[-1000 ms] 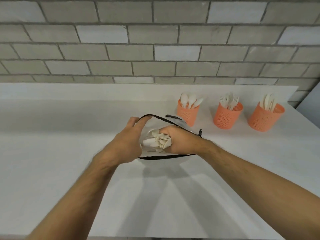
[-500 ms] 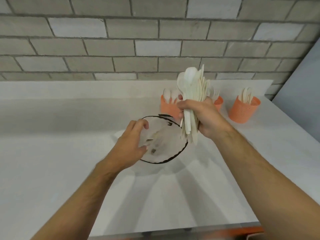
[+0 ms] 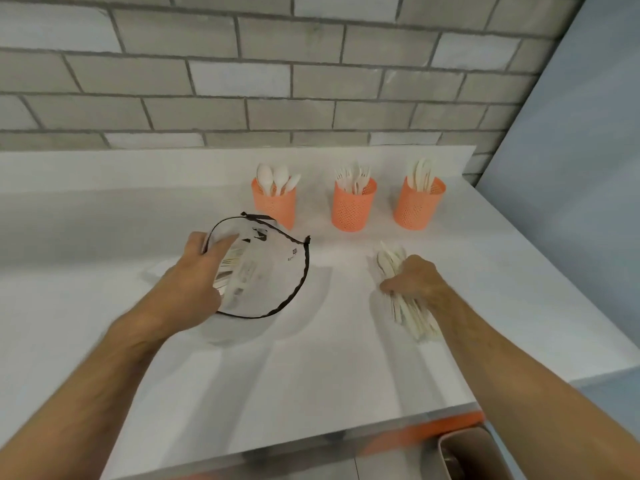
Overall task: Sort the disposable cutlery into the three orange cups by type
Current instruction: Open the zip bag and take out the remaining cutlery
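Two grips are seen: the bag [image 3: 266,271] rim is pinched by the left hand [image 3: 194,289] at centre; cutlery [image 3: 405,299], seemingly mixed, is clasped by the right hand [image 3: 415,282] near the counter's [image 3: 311,375] open right edge.

hidden: middle of the pale disposable cutlery bundle [image 3: 408,306], under the right hand [image 3: 415,284] | cut off: grey bin [image 3: 464,455] at bottom edge

No legible text is showing anywhere. The clear pouch [image 3: 266,271] is bearing dark printed marks and a small label near its right edge, but all of them are appearing too blurred to read.
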